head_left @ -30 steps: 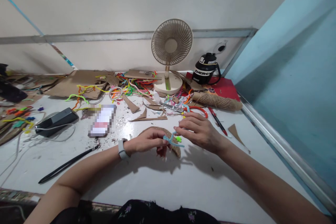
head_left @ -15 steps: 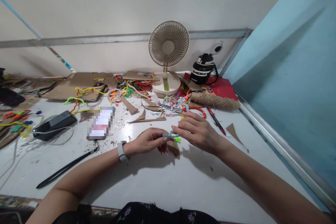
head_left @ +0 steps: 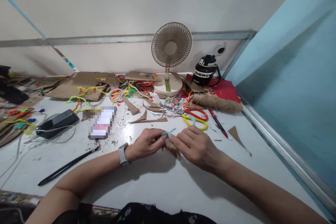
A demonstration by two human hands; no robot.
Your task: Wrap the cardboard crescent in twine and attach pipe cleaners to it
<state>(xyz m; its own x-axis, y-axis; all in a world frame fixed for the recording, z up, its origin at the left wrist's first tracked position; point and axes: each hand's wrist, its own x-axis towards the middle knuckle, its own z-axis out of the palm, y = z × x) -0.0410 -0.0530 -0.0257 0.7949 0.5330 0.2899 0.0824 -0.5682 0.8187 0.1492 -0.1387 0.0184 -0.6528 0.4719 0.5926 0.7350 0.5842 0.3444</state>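
Note:
My left hand (head_left: 149, 142) is closed, pinching a light blue pipe cleaner (head_left: 168, 133) between thumb and fingers. Right beside it, my right hand (head_left: 197, 147) is closed too, its fingertips gripping the same pipe cleaner, which is bent with a short end sticking up. Below the fingers, a brown twine-wrapped piece (head_left: 173, 148) shows in part; its other end is hidden by my left hand. Just beyond my right hand lie scissors (head_left: 196, 113) with red and yellow handles.
A small fan (head_left: 172, 47) stands at the back, amid coloured pipe cleaners (head_left: 136, 87) and cardboard scraps. To the right are a black jug (head_left: 204, 71), a twine roll (head_left: 217, 103) and a red pen (head_left: 217, 122). A phone (head_left: 103, 122) and a black power bank (head_left: 57, 124) lie left.
My right hand has come down and its fingers have curled in at the pipe cleaner, uncovering the scissors' handles. The bright green bit near the twine piece is out of sight now.

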